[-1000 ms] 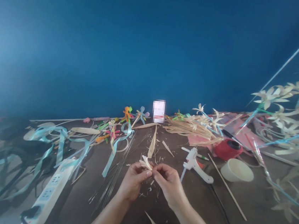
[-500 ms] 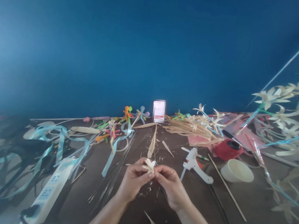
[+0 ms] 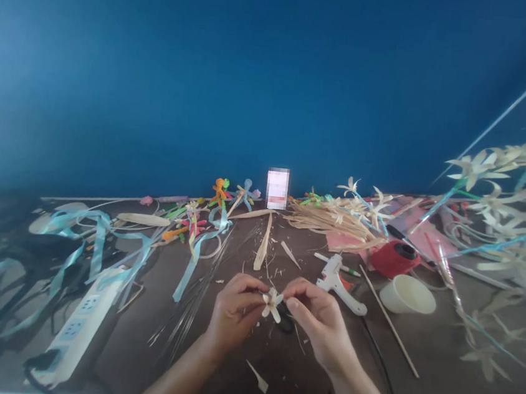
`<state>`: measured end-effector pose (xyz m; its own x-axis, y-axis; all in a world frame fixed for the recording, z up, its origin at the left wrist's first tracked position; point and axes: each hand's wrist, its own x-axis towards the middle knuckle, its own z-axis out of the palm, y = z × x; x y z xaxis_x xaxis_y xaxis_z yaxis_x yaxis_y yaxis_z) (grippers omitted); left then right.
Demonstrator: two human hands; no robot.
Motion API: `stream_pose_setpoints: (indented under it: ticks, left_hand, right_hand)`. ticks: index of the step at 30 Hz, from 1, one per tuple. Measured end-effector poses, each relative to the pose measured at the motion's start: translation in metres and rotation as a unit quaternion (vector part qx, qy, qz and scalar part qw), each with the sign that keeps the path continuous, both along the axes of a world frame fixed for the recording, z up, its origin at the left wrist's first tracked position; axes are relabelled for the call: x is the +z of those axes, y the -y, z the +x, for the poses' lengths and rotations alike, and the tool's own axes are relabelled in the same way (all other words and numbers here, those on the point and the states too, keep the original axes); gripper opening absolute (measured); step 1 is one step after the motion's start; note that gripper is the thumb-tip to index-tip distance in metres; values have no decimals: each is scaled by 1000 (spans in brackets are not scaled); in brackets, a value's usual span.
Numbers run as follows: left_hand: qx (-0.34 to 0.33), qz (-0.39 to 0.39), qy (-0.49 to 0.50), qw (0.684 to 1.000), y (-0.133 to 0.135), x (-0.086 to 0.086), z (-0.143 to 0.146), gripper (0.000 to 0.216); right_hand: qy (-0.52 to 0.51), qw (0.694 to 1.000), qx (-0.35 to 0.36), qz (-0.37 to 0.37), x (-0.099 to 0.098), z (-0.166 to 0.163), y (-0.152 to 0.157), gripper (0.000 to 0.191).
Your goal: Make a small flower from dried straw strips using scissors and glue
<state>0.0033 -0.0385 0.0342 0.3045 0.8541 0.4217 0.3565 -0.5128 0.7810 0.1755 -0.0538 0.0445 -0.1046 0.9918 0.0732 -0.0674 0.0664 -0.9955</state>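
1. Left hand (image 3: 237, 307) has a pinch grip on one side of a pale little flower (image 3: 272, 306).
2. Right hand's (image 3: 318, 319) grip is pinched on the opposite side.
3. Flower's between them above the dark surface (image 3: 291, 375), glue gun (image 3: 340, 287) lying nearby.

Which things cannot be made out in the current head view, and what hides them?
Head view:
Pale flower: its back, hidden by its own petals.
Upright rectangle: its contents, masked by pixelation.
Blossom cluster: its far side, cut off by the right edge.
Power strip: exact socket shapes, too small and blurred.
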Motion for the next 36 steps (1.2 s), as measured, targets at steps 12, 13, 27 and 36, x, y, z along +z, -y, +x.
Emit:
stream_pose_setpoints:
  ticks: [12,13,27,36]
  left_hand:
    - [-16,-1,65,998,6,-13,8,8]
    - [-20,-1,73,997,6,-14,8,8]
    - [-43,8,93,995,8,-20,10,7]
    - [-65,-4,75,995,8,-24,9,7]
  right_hand:
    - [38,999,-4,-13,6,-3,8,11]
    - [33,999,-5,-22,5,-3,8,12]
    - [-132,982,-3,-138,-11,-8,2,17]
    - [-138,975,60,-161,-13,-5,-1,17]
